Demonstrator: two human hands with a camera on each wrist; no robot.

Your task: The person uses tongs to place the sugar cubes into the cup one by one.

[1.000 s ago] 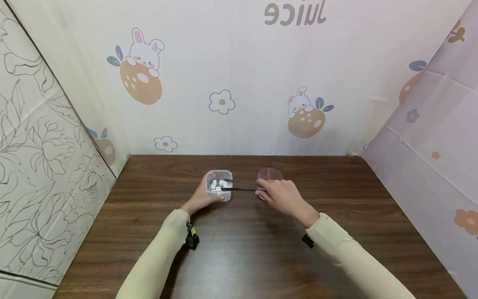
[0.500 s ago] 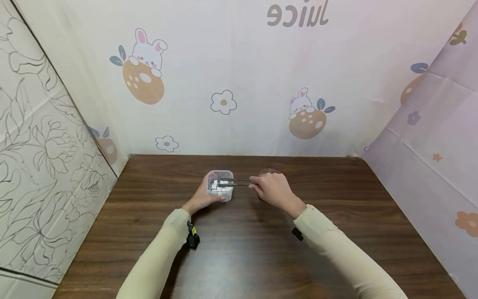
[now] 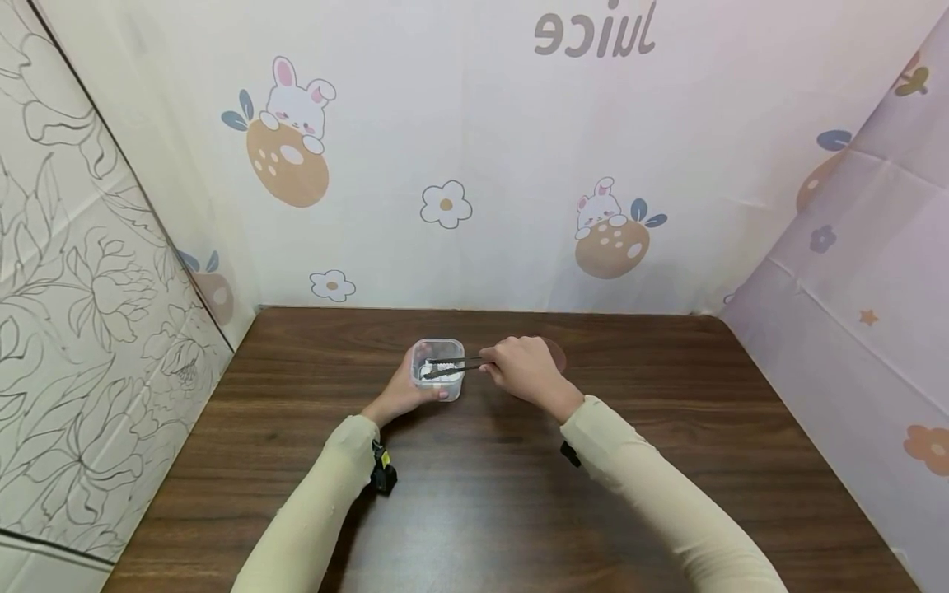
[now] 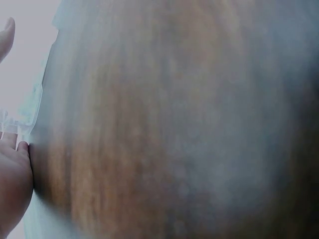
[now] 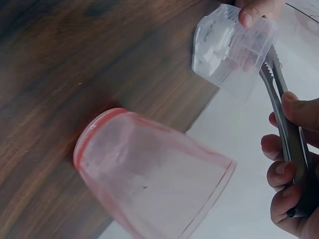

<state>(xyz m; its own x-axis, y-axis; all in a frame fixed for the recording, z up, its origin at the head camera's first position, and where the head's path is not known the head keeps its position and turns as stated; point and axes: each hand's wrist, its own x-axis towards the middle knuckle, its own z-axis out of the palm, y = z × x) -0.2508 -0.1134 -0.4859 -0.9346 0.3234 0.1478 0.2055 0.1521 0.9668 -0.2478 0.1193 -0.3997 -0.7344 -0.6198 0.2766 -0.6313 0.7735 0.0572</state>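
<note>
My left hand (image 3: 400, 391) grips a clear plastic tub (image 3: 451, 389) from its left side, thumb at the front. Several small white cubes (image 5: 214, 47) lie in the tub; in the head view the tongs partly cover them. A pair of metal tongs (image 5: 286, 129) is in my right hand (image 3: 522, 368), fingers curled round the arms. In the head view their serrated tips are inside the tub's opening, over the cubes, with a gap between the arms. Whether a cube sits between the tips cannot be made out. The left wrist view catches only part of the left hand (image 4: 12, 181).
A translucent pink cup (image 5: 149, 164) stands on the table behind my right hand, mostly hidden by it in the head view. The dark wooden table (image 3: 474, 511) meets a printed cloth wall (image 3: 511, 247) at its back edge.
My right hand has moved left, carrying the tongs deeper over the tub. Their arms drew closer together, then parted slightly. The left hand and tub stay nearly in place.
</note>
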